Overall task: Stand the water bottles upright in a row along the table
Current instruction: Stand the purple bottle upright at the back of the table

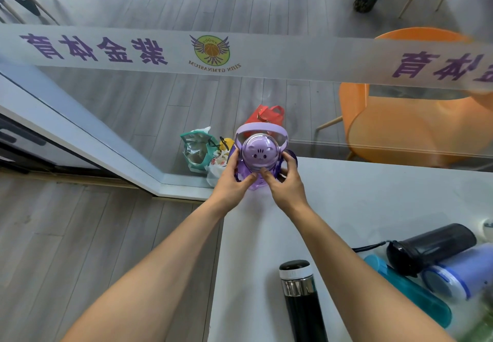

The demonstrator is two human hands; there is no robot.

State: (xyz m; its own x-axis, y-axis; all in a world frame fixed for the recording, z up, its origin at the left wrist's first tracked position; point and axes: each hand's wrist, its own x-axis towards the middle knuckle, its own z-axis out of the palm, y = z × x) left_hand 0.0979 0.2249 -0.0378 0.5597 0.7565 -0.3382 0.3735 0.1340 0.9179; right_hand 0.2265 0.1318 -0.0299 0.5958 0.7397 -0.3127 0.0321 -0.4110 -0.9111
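A purple bottle (258,152) with a cat-face lid and a lilac carry handle stands upright at the far left corner of the white table (346,195). My left hand (232,179) grips its left side and my right hand (285,181) grips its right side. A black flask (301,299) with a steel band stands near the table's front. At the right, a dark smoky bottle (432,248), a teal bottle (410,288) and a blue-and-white bottle (458,272) lie on their sides, close together.
A glass wall with a frosted lettered strip (213,51) runs just behind the table. Beyond it are an orange chair (400,128) and several bags (202,152) on the grey wooden floor. The table's left edge drops to the floor.
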